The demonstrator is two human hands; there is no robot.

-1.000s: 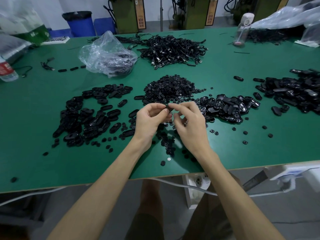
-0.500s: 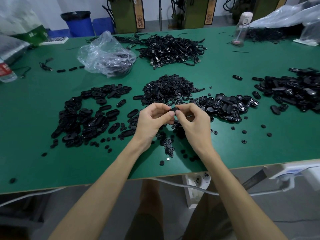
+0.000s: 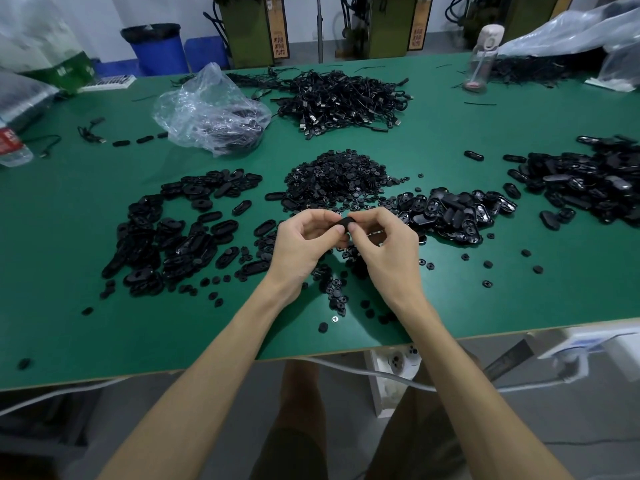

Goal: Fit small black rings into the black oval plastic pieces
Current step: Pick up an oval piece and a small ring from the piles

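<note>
My left hand [image 3: 304,242] and my right hand [image 3: 384,245] meet above the middle of the green table [image 3: 69,306]. Both pinch one black oval piece [image 3: 344,223] between thumbs and fingertips; whether a ring sits in it is hidden. A heap of small black rings [image 3: 337,178] lies just beyond the hands. Black oval pieces [image 3: 173,230] are spread to the left. A glossy pile of oval pieces [image 3: 453,213] lies to the right. Loose rings [image 3: 336,292] are scattered under my wrists.
A crumpled clear plastic bag [image 3: 211,112] and a pile of black cables [image 3: 343,98] sit further back. Another heap of black parts [image 3: 588,181] lies at the far right. A water bottle [image 3: 481,57] stands at the back right, another bottle [image 3: 10,147] at the left edge.
My hands have drawn closer together and slightly lower, both fingertips now pressing on the oval piece between them.
</note>
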